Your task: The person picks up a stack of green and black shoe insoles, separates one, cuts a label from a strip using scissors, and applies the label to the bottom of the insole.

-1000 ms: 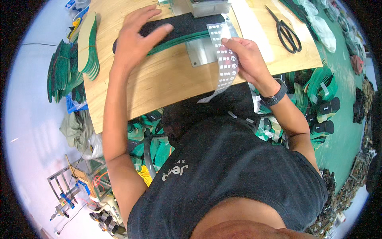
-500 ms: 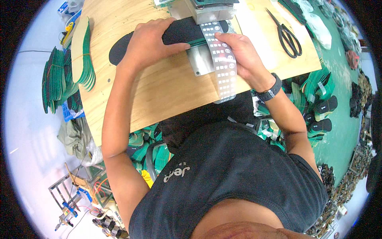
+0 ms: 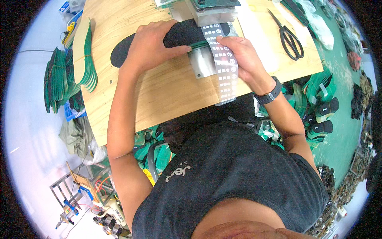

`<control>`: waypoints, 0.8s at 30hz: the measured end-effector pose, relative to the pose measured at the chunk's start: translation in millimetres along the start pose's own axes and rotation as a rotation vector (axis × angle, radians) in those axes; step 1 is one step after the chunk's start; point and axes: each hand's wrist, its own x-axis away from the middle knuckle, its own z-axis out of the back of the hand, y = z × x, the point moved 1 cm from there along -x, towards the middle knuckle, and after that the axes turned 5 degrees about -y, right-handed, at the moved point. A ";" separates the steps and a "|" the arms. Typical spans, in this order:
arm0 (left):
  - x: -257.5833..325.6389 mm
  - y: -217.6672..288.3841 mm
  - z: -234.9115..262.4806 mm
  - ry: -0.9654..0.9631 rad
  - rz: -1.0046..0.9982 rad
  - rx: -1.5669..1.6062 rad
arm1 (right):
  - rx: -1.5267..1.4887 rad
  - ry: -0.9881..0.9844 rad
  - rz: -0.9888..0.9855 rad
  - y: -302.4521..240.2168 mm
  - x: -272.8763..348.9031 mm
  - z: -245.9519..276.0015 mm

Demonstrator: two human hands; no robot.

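Both hands are occupied and apart from each other. The left hand (image 3: 153,46) spans the black insole stack (image 3: 185,32), with its fingers over the side towards the table's far edge and its thumb along the green side facing the near edge. The right hand (image 3: 242,55) pinches the printed strip (image 3: 227,75) between thumb and fingers. The stack lies across the far half of the table (image 3: 175,95), its right end just in front of the metal block (image 3: 211,16) near the far edge and over part of a flat metal plate (image 3: 204,65). The strip crosses the right end of the stack, and its lower end reaches the near edge. Changes noted: one second ago the left thumb was raised and the strip's lower end curled leftward; now the thumb is down against the stack and the strip hangs straighter. Little differs from half a second ago. In this inspector's judgement, strip and stack are at a placing-and-steadying stage; bonding between them cannot be confirmed. Black-handled scissors (image 3: 292,38) lie towards the right edge, and a fanned set of insoles (image 3: 86,51) lies at the left edge.
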 end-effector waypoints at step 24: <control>1.1 2.0 -1.4 -0.028 0.011 -0.018 | 0.082 0.027 0.022 4.0 2.4 -2.2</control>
